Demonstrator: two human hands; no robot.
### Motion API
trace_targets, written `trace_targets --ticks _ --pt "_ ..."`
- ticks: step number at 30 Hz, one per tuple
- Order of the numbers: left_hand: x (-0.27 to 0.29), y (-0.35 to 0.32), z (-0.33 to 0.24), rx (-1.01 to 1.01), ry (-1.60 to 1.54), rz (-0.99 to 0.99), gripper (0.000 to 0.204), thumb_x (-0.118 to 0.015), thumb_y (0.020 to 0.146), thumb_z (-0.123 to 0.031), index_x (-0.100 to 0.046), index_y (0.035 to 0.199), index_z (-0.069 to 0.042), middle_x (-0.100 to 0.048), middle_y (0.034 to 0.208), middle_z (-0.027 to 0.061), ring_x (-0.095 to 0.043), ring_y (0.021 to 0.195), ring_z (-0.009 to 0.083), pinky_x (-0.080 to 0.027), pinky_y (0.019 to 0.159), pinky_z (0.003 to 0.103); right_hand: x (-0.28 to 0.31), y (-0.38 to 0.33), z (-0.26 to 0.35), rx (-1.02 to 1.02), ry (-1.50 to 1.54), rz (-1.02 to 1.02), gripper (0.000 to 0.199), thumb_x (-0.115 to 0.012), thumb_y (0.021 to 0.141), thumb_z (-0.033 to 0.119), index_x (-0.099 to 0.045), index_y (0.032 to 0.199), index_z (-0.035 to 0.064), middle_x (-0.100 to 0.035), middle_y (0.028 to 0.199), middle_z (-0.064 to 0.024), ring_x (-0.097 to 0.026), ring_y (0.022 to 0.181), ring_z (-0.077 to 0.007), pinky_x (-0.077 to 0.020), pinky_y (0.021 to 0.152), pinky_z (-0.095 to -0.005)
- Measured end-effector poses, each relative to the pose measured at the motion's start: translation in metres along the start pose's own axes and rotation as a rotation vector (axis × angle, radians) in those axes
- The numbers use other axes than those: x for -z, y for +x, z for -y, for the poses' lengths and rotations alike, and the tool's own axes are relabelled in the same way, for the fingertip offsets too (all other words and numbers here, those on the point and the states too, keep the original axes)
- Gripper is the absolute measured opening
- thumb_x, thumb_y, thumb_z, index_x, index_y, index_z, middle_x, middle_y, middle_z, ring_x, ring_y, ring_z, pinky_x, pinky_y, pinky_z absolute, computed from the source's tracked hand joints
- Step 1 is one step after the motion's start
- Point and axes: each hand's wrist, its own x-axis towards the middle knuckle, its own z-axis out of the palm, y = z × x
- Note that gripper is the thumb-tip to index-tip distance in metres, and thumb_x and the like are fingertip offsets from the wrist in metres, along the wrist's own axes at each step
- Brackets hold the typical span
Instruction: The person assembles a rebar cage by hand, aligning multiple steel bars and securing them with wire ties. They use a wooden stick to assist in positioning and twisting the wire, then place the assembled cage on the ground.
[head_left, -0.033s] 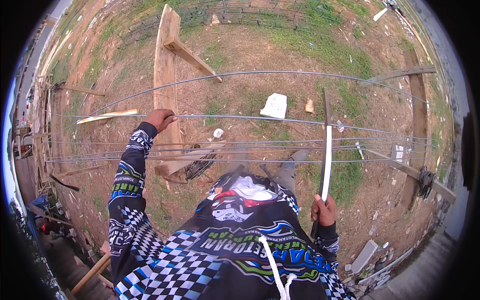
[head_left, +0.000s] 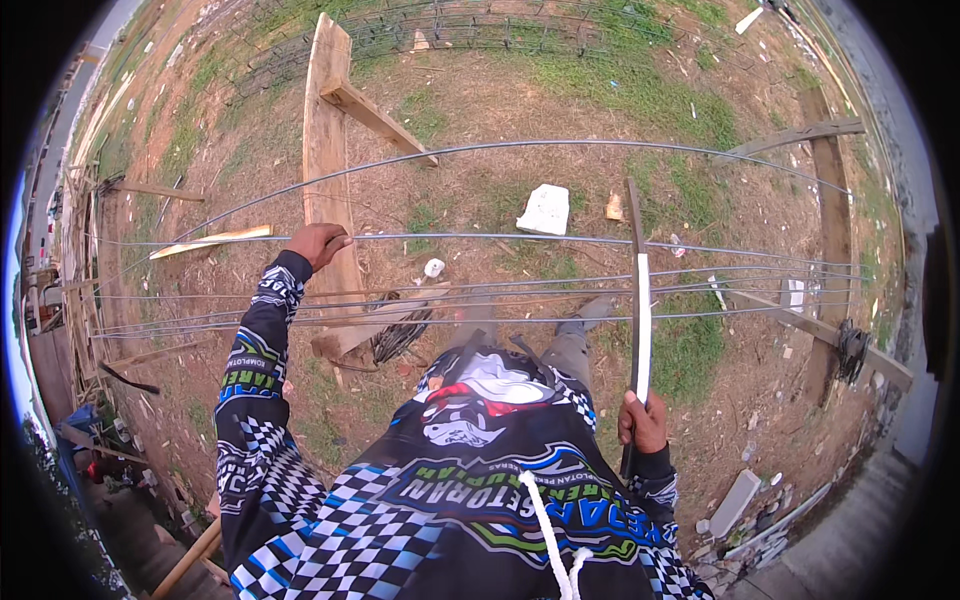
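Observation:
Several long thin steel rods (head_left: 540, 238) run left to right in front of me, resting on wooden supports. My left hand (head_left: 318, 243) is stretched forward and closed around one rod beside the upright wooden trestle (head_left: 322, 150). At my right side, my right hand (head_left: 642, 420) grips the lower end of a long dark bar with a white middle section (head_left: 640, 310). The bar stands upright and crosses the rods. My patterned checkered shirt fills the lower part of the view.
A second wooden support (head_left: 835, 200) carries the rods on the right. On the dirt and grass lie a white slab (head_left: 545, 210), a coil of dark wire (head_left: 400, 335), a loose plank (head_left: 210, 240) and a grey block (head_left: 735, 500). Wire mesh (head_left: 480, 25) lies far ahead.

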Motion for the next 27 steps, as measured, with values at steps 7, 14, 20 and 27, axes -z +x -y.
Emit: trace_targets --ticks 7,14,20,27 --pt "-0.027 -0.013 0.007 -0.051 -0.084 -0.063 0.033 -0.054 0.093 -0.037 -0.060 0.084 -0.006 -0.060 0.072 0.0190 -0.060 0.073 0.0394 -0.046 0.064 0.045 -0.060 -0.055 -0.030 -0.157 0.141 0.017 0.031 -0.048 0.098 0.036 -0.052 0.092 0.0056 -0.046 0.056 -0.0018 -0.042 0.038 -0.0113 -0.0356 0.036 -0.0262" --pt "-0.037 -0.002 0.014 -0.088 -0.037 -0.128 0.038 -0.054 0.093 -0.040 -0.057 0.079 -0.005 -0.058 0.066 0.0184 -0.060 0.067 0.0389 -0.045 0.060 0.046 -0.040 -0.069 -0.032 -0.199 0.200 -0.075 0.036 -0.050 0.095 0.040 -0.052 0.096 0.0044 -0.048 0.057 -0.0022 -0.044 0.037 -0.0118 -0.0376 0.034 -0.0268" --pt "-0.047 -0.004 0.012 -0.117 -0.015 -0.277 0.041 -0.057 0.091 -0.042 -0.056 0.072 -0.005 -0.052 0.056 0.0175 -0.056 0.057 0.0386 -0.042 0.053 0.045 -0.067 -0.064 -0.031 -0.098 0.327 -0.048 0.037 -0.049 0.097 0.038 -0.053 0.099 0.0019 -0.049 0.058 -0.0025 -0.045 0.037 -0.0121 -0.0371 0.033 -0.0265" --pt "-0.049 -0.013 -0.003 -0.054 -0.020 -0.370 0.040 -0.059 0.089 -0.043 -0.059 0.071 -0.007 -0.055 0.056 0.0163 -0.058 0.057 0.0381 -0.043 0.053 0.045 -0.080 -0.049 -0.031 -0.072 0.312 -0.113 0.038 -0.050 0.097 0.039 -0.053 0.100 0.0011 -0.049 0.058 -0.0011 -0.043 0.036 -0.0108 -0.0344 0.032 -0.0259"
